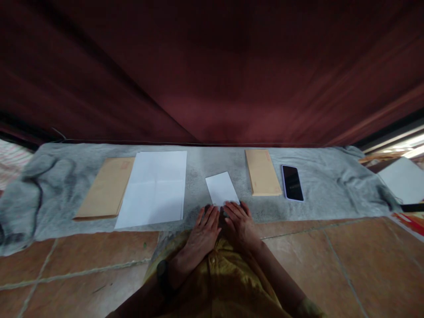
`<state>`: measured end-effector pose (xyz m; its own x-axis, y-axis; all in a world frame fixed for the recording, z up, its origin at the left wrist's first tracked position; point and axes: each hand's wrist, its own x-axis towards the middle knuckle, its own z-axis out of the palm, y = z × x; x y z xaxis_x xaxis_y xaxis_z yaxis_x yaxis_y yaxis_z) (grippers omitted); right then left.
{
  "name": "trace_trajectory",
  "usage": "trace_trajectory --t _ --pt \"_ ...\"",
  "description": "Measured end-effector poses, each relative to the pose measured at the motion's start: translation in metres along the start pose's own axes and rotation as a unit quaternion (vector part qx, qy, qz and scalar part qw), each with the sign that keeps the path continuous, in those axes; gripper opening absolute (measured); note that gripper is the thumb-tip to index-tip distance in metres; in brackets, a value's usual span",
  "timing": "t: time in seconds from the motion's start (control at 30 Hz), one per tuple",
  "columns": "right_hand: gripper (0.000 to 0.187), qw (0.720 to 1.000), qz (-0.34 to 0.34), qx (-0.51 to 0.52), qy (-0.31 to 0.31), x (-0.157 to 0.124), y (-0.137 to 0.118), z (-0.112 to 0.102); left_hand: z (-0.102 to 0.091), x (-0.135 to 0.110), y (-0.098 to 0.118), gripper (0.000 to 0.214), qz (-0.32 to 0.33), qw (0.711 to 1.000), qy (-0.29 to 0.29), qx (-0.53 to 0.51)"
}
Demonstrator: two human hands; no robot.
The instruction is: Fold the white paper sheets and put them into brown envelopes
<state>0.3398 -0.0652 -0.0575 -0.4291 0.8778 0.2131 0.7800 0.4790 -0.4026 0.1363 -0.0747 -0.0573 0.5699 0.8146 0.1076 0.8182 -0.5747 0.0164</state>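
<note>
A small folded sheet of white paper (222, 187) lies slightly turned on the grey cloth, right in front of me. My left hand (206, 227) rests flat at its near left corner, fingers stretched out. At the near right edge of the paper, my right hand (240, 221) presses with its fingers laid flat. Neither hand grips anything. To the left is a stack of larger white sheets (155, 185), partly covering a stack of brown envelopes (104, 187). On the right lies a narrower stack of brown envelopes (263, 172).
Beside the narrower envelopes lies a phone (293, 183) with a dark screen. The grey cloth (331, 185) is rumpled at both ends and borders a tiled floor (304, 260). A dark red curtain-like fabric (212, 79) rises behind it. A white box-like object (406, 179) stands far right.
</note>
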Motion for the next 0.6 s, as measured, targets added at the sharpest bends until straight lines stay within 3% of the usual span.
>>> trace_trajectory --t 0.27,0.6 --pt "0.041 0.997 -0.065 0.019 -0.035 0.040 0.004 0.001 -0.001 0.002 0.000 0.042 0.008 1.000 -0.004 -0.018" --pt "0.043 0.997 -0.053 0.006 -0.049 0.091 0.008 0.013 -0.003 0.002 0.000 0.045 -0.006 0.998 -0.003 -0.055"
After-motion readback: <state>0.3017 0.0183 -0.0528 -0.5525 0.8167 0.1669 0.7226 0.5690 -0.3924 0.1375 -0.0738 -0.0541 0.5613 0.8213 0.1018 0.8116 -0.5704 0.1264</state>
